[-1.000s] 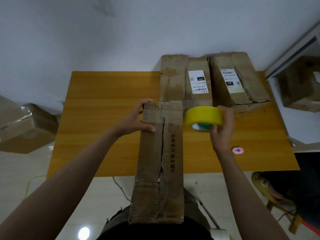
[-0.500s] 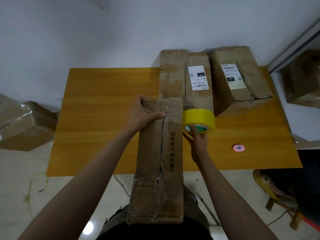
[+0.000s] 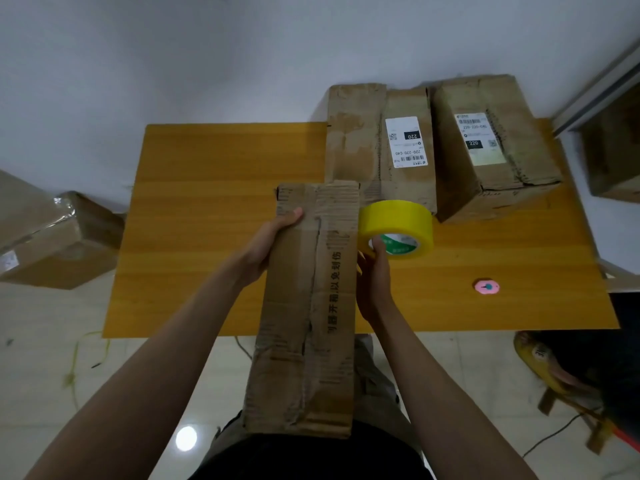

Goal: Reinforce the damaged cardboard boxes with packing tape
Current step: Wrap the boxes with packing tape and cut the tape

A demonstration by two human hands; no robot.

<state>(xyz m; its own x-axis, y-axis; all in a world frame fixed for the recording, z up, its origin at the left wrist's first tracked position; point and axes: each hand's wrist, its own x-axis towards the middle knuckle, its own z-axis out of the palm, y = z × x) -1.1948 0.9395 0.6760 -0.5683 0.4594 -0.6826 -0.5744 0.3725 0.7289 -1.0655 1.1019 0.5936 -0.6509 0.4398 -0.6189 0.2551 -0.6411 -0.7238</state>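
The long cardboard box (image 3: 306,306) lies between the hands, its far end over the wooden table (image 3: 207,209) and its near end against the person's body. Its long axis runs away from the person, split seam up. The left hand (image 3: 268,239) grips the far left edge, thumb on top. The right hand (image 3: 372,271) holds the yellow tape roll (image 3: 396,230), one finger apparently hooked into the core, just beside the box's right edge. Both forearms reach forward.

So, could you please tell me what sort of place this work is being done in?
Probably a plain room used as an informal packing spot: worn cardboard boxes with shipping labels on a wooden table, more boxes on the tiled floor, and a yellow tape roll.
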